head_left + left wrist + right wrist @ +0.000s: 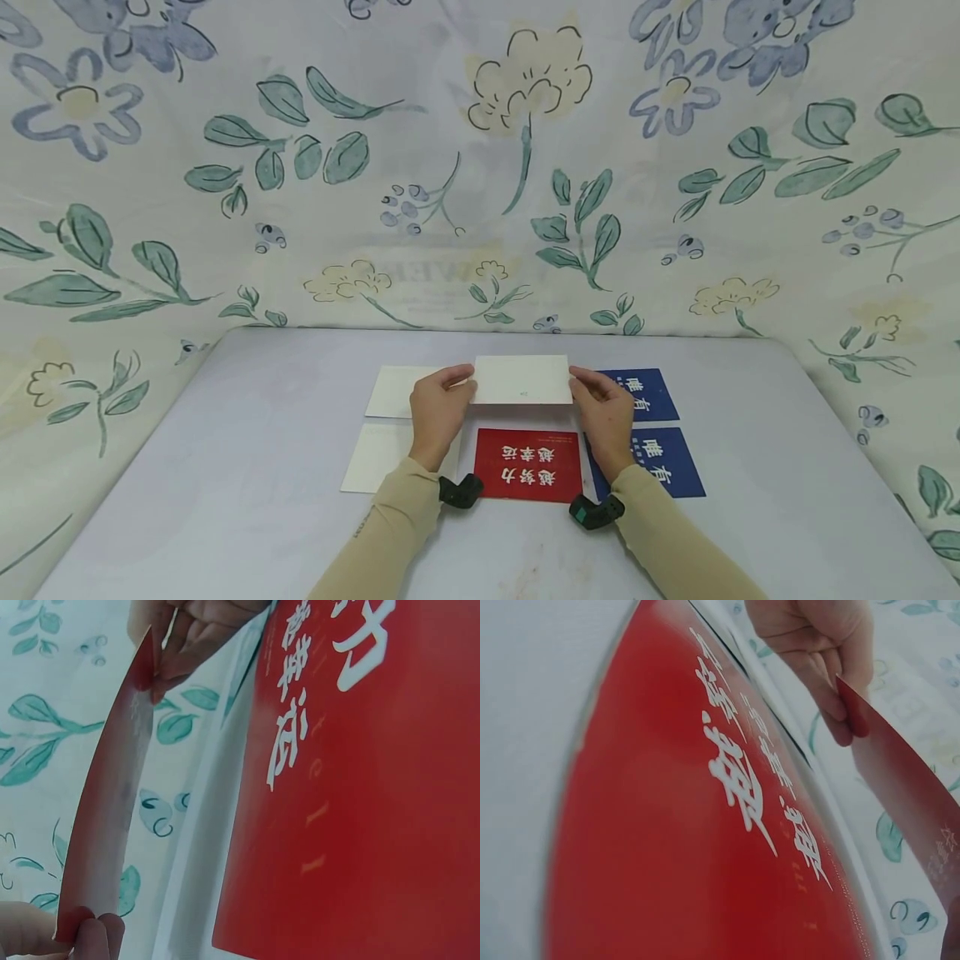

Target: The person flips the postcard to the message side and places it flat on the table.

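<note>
In the head view, your left hand (437, 412) and its sleeve (386, 529) hide parts of the white cards (384, 392) at 8 and 9 o'clock from the held card (522, 375), your right hand (609, 417) covers parts of the blue Chinese-lettered cards (662, 396) at 3 and 4, and the mark (523, 393) on the held card is too small to read. The red Chinese-lettered card (528, 467) runs off your left wrist view at 3 o'clock and off your right wrist view at 6, its border there blurred at 8.
</note>
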### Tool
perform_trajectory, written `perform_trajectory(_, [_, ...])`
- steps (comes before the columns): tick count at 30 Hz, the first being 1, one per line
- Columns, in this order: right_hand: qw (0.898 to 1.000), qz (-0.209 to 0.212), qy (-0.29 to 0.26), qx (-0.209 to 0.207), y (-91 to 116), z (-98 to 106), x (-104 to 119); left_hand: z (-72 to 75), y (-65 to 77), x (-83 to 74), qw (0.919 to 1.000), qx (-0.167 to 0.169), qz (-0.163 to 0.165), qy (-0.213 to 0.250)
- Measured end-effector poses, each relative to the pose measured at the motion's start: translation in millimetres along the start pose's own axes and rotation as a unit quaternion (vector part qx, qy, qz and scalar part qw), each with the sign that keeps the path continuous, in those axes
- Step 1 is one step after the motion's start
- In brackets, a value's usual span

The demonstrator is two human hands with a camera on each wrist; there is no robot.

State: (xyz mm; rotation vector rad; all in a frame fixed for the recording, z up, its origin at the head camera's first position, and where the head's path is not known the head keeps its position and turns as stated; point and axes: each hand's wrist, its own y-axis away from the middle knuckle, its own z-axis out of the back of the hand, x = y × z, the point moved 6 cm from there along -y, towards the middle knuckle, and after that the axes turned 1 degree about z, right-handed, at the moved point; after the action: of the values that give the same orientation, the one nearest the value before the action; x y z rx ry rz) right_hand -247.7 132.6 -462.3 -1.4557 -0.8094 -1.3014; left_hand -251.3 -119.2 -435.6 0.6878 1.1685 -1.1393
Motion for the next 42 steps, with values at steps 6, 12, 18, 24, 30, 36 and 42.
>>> perform_trajectory(6, [1.0, 0.005, 0.014, -0.004, -0.5, 0.5, 0.3, -0.9, 0.7, 0.5, 0.9999, -0.006, 0.004, -0.014])
perform_trajectory(12, [0.999, 0.021, 0.035, -0.012, -0.1, 1.3, 2.1, -1.8, 1.5, 1.0, 0.9996, -0.003, 0.006, -0.027])
perform_trajectory(18, [0.996, 0.048, 0.068, -0.029, 0.1, 2.2, 6.2, -2.3, 2.2, 0.1, 0.9996, 0.005, -0.001, -0.029])
perform_trajectory(24, [0.994, 0.053, 0.087, -0.031, -0.6, 1.6, 4.4, -3.8, 3.5, 0.3, 0.9992, 0.015, -0.003, -0.038])
perform_trajectory(30, [0.993, 0.047, 0.107, -0.029, 0.4, 1.2, 2.0, -5.7, 4.6, 1.7, 0.9988, 0.025, 0.0, -0.043])
perform_trajectory(36, [0.99, 0.043, 0.132, -0.025, 1.8, -0.2, 2.5, -6.1, 5.8, 1.8, 0.9974, 0.029, -0.002, -0.066])
perform_trajectory(42, [0.988, 0.037, 0.146, -0.023, 3.0, -1.3, 4.1, -6.7, 7.5, 1.0, 0.9957, 0.035, -0.007, -0.085])
